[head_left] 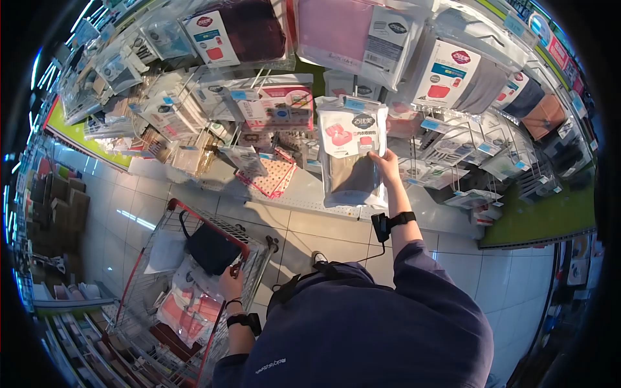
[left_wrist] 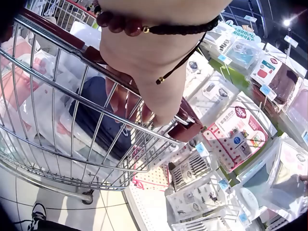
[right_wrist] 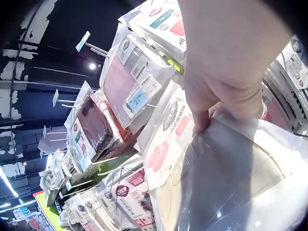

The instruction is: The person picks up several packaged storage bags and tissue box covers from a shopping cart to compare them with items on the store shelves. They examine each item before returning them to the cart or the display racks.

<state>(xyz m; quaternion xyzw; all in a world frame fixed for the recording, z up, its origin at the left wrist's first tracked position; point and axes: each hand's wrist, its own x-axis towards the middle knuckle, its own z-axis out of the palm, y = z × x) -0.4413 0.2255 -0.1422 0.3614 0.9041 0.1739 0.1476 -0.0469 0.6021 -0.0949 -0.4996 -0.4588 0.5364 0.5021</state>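
In the head view my right hand [head_left: 387, 165] pinches the right edge of a clear packet [head_left: 352, 178] with a white label and grey-beige contents, in front of the shelf hooks. The right wrist view shows the thumb and fingers of my right hand [right_wrist: 224, 103] on that packet [right_wrist: 216, 168] beside its label. My left hand [head_left: 231, 283] is at the red rail of a shopping cart [head_left: 210, 343]. Seen from the left wrist, the left hand [left_wrist: 144, 86] lies over the cart's handle [left_wrist: 187, 127], fingers curled round it, near a dark blue pouch [left_wrist: 101, 115] inside the cart.
Hooks above and around hold packets, among them a pink one [head_left: 336, 32], a dark maroon one [head_left: 255, 29] and a red-and-white one [head_left: 278, 107]. The cart also holds pink and white packets [head_left: 191, 304]. A shoe [head_left: 319, 258] stands on the tiled floor [head_left: 323, 233].
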